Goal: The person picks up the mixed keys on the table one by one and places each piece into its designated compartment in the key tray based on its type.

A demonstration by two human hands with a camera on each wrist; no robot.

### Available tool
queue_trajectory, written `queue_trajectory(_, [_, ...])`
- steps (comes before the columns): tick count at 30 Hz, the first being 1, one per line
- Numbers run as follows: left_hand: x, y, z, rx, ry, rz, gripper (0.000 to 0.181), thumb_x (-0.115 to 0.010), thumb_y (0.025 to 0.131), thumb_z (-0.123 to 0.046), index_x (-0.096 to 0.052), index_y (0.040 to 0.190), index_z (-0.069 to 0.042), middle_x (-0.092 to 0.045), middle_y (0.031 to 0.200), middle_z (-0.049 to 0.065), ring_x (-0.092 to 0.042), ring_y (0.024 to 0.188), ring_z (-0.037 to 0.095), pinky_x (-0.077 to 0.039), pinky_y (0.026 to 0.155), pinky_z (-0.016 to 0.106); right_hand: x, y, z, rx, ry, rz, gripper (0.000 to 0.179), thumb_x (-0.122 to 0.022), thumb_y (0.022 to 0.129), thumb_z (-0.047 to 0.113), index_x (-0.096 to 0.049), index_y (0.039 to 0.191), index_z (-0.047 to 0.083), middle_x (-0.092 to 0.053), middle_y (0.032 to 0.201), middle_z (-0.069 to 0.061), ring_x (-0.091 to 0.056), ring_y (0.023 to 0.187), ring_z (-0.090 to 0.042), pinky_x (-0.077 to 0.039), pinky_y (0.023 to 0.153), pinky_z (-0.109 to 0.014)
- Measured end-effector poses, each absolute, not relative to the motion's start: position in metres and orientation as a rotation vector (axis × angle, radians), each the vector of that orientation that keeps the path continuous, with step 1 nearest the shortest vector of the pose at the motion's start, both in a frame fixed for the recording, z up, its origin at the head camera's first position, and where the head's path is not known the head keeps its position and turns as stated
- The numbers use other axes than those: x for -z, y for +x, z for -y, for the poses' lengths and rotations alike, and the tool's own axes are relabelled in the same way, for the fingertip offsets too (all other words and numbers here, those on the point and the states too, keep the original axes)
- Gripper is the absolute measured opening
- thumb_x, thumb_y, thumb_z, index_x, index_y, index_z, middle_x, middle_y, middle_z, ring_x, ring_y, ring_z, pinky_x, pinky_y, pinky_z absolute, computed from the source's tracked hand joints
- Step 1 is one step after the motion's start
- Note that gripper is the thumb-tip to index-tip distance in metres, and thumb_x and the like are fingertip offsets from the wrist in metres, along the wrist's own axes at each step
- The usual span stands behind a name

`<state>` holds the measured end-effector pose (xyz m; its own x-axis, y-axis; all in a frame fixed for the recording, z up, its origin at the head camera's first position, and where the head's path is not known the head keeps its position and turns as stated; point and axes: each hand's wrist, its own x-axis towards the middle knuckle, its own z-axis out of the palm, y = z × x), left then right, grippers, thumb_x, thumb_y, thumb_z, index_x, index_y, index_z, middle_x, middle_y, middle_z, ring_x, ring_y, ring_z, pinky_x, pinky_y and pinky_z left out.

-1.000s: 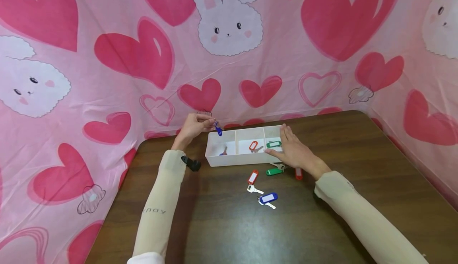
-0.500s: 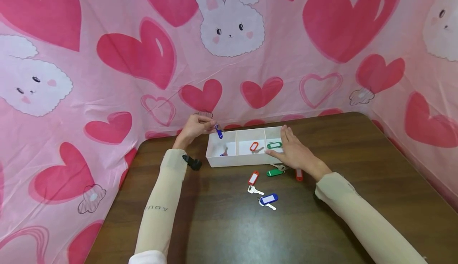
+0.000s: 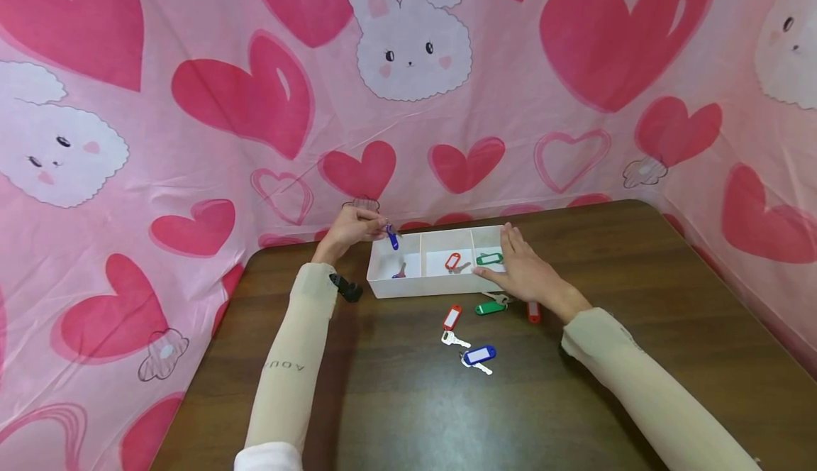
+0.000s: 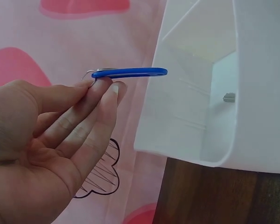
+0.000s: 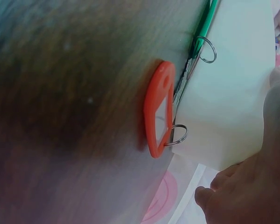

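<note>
My left hand [image 3: 352, 233] pinches a blue key tag [image 3: 392, 237] by its ring, above the left end of a white divided box [image 3: 396, 287]. In the left wrist view the blue tag [image 4: 130, 72] sticks out flat from thumb and fingertips. My right hand [image 3: 526, 267] rests with fairly straight fingers at the box's right end, thumb over the front wall. Inside the box, the left compartment has a key with a blue tag [image 3: 399, 272], the middle a red key tag [image 3: 452, 261], the right a green key tag [image 3: 489, 259].
In front of the box lie a green key tag [image 3: 490, 307], a red key tag [image 3: 452, 317] and a blue key tag [image 3: 479, 355], each with a key. Another red key tag [image 5: 159, 109] lies beside my right hand. A pink patterned cloth [image 3: 408, 137] hangs behind the table [image 3: 408, 414].
My left hand has shifted very slightly right with the blue key tag, which hangs a little lower. My right hand stays at the box's right end.
</note>
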<state>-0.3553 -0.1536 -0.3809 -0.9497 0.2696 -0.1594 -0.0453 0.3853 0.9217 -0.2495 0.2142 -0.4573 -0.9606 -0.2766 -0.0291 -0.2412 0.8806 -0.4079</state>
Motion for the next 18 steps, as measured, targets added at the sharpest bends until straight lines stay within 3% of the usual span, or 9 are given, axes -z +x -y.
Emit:
queue_trajectory(10, [0.3854, -0.3568, 0.1527, -1.552, 0.154, -2.356, 0.032, -0.066, 0.103, -0.007, -0.068, 0.128, 0.012, -0.076, 0.114, 0.022, -0.078, 0.083, 0.017, -0.063, 0.094, 0.04, 0.456, -0.2482, -0.2136, 0.632, -0.404, -2.963, 0.124, -0.044, 0.093, 0.084, 0.001, 0.166, -0.005, 0.004, 0.176, -0.024, 0.001, 0.164, -0.046, -0.014, 0.131, -0.061])
queue_trajectory(18, [0.3895, -0.3573, 0.1523, -1.464, 0.143, -2.391, 0.031, -0.066, 0.104, -0.011, -0.07, 0.128, 0.007, -0.075, 0.12, 0.024, -0.074, 0.114, 0.045, -0.059, 0.102, 0.047, 0.4564, -0.2482, -0.214, 0.642, -0.402, -2.956, 0.123, -0.045, 0.093, 0.084, 0.001, 0.166, -0.004, 0.005, 0.176, -0.024, 0.002, 0.164, -0.046, -0.014, 0.131, -0.061])
